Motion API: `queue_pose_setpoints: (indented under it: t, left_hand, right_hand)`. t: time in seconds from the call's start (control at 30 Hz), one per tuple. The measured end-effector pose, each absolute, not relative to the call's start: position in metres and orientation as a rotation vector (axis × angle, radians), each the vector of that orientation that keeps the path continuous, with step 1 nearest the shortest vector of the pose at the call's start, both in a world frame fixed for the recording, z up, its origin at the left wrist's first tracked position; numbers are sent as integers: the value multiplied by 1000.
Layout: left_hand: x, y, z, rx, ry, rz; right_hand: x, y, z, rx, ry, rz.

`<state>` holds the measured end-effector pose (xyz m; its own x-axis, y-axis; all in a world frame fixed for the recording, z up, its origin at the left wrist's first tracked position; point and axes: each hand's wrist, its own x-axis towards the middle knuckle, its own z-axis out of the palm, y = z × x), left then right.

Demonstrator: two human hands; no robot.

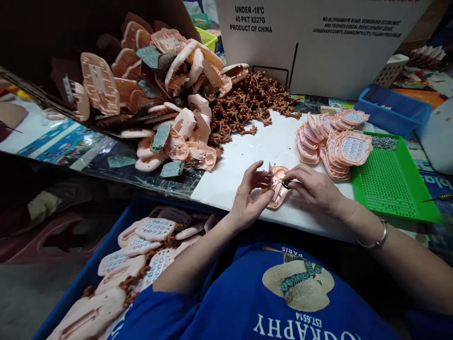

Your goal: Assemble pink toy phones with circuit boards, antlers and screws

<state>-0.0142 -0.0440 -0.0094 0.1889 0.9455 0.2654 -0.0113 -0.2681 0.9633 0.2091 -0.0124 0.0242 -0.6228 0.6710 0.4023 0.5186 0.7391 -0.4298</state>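
Note:
A pink plastic shell half (282,197) lies open side up on the white table top in front of me. My left hand (252,196) is at its left side, fingers curled around a thin flat board (270,171) that stands on edge over the shell. Between the thumb and fingers of my right hand (314,186) is a small round black part (285,183), which looks like a speaker, held over the shell's right side. Thin wires show inside the shell, but my fingers hide part of it.
A tipped carton (28,92) spills pink shells with green boards at left. Brown bone-shaped pieces (244,101) are heaped behind. Stacked keypad shells (352,148), a green tray (396,184) with screws and a blue bin (394,111) stand right. A blue crate (85,257) of finished-looking shells sits below left.

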Motion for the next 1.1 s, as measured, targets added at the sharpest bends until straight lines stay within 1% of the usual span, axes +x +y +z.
queue_pose_setpoints:
  t: [0.07,0.13,0.3,0.37,0.5,0.6,0.87,1.03,1.1]
  left_hand:
    - [-15,-41,-7,1504,932,1245]
    - [-17,-40,-3,1528,948,1265]
    - [-19,-47,2,1752,1083,1288]
    - [-17,-49,0,1782,1083,1268]
    - [-12,-50,-8,1746,1012,1278]
    - [-10,-50,-10,1726,983,1291]
    - [-10,-49,-12,1724,1003,1322]
    - [-10,-47,-16,1744,959,1353]
    - [-10,-47,-16,1728,959,1352]
  right_hand:
    - [210,-8,20,-935,-2459,308]
    - [207,-15,19,-970,-2456,334]
    - [203,-38,30,-943,-2318,608]
    - [205,-38,31,-952,-2310,509]
    - [212,-30,25,-1018,-2476,123]
    - [214,-32,21,-1095,-2624,1]
    - [208,-39,25,-1116,-2746,-143]
    - [203,-36,28,-1169,-2806,-142]
    - [201,-35,30,-1187,-2830,-90]
